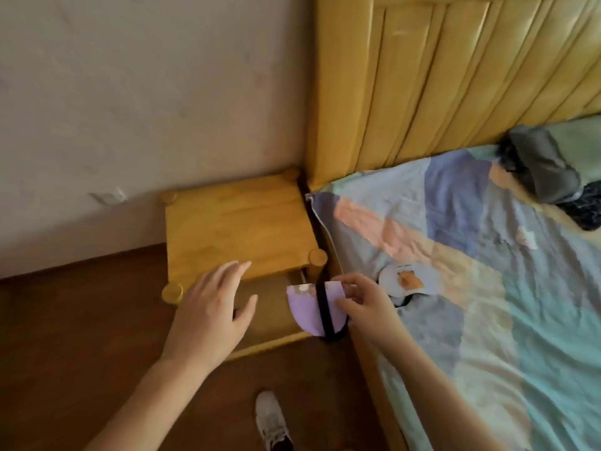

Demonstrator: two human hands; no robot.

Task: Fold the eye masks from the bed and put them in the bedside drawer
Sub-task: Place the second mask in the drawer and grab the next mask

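My right hand [364, 304] pinches a folded purple eye mask [309, 312] with a black strap, holding it over the right part of the open bedside drawer [270, 315]. My left hand [214, 307] hovers with fingers spread over the drawer's left side and holds nothing. The drawer is pulled out of a yellow wooden bedside table [237, 226]. On the bed near its edge lies another eye mask [403, 281], pale blue with an orange patch and a black strap, just right of my right hand.
The bed [487, 304] with a patchwork sheet fills the right side, under a yellow slatted headboard [455, 76]. Grey and dark clothes [546, 170] lie near the headboard. A brown wooden floor [81, 336] lies below the table. My white shoe [271, 421] stands beside the bed frame.
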